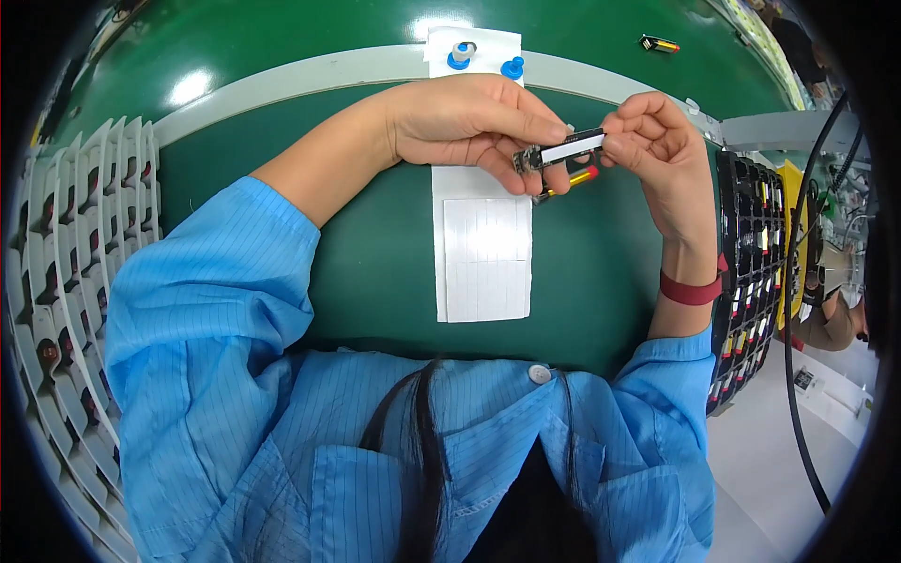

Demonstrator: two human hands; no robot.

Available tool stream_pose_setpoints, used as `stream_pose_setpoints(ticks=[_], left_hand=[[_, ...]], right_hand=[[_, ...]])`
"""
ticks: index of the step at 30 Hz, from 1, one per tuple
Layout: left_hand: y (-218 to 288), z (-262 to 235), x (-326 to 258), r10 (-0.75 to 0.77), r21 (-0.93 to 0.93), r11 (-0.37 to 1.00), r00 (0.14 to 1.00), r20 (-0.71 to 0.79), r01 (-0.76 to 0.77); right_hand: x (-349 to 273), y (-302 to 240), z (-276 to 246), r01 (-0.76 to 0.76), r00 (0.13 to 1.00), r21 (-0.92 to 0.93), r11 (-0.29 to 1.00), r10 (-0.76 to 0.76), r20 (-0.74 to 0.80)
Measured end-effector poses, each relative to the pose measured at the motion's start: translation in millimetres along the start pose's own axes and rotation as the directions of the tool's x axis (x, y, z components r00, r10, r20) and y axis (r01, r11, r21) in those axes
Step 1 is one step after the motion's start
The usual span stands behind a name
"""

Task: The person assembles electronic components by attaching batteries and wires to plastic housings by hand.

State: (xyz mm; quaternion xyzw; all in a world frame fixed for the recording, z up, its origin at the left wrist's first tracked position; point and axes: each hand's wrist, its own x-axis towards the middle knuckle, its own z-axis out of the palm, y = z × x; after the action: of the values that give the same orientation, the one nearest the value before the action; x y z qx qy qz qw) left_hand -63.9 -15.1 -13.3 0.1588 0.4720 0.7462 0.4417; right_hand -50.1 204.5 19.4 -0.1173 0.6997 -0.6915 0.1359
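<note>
A small slim black part with a white strip (572, 147) along its side is held between my two hands, above the green table mat (375, 253). My left hand (469, 117) closes thumb and fingers round its left end, where a bare, board-like piece shows. At the right end, my right hand (657, 150) pinches the tip with thumb and forefinger. Just below the fingers a yellow cylinder with a red end (574, 180) appears; I cannot tell whether it is joined to the black part. Under the hands lies a white sheet of blank rectangular labels (486, 258).
Two small blue-based pegs (460, 58) stand on the sheet's far end. Stacked white trays (80, 244) line the left; a black compartment tray (746, 281) of yellow-red parts sits right, beside a black cable (794, 357). A similar part (660, 44) lies far off. Another person's arm (828, 326) shows right.
</note>
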Motion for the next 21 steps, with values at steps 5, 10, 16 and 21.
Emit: stream_pose_setpoints(ticks=[5,10,16,21], left_hand=[[-2.4,-2.8,0.8,-0.008,-0.106,0.994,1.000,0.020,0.010],[-4.8,-3.1,1.0,-0.007,-0.109,0.994,1.000,-0.001,0.006],[-6.8,-3.8,0.9,-0.013,-0.118,0.993,1.000,-0.017,0.011],[-6.3,-5.5,1.3,-0.005,-0.124,0.992,1.000,0.017,0.007]], right_hand=[[0.7,12.6,12.7,0.424,0.881,-0.501,0.754,-0.472,0.036],[-0.2,11.3,15.8,0.545,0.784,-0.717,0.434,-0.567,0.252],[0.9,9.5,16.9,0.556,0.778,-0.735,0.388,-0.553,0.296],[4.0,10.3,14.2,0.623,0.717,-0.719,0.309,-0.592,0.367]])
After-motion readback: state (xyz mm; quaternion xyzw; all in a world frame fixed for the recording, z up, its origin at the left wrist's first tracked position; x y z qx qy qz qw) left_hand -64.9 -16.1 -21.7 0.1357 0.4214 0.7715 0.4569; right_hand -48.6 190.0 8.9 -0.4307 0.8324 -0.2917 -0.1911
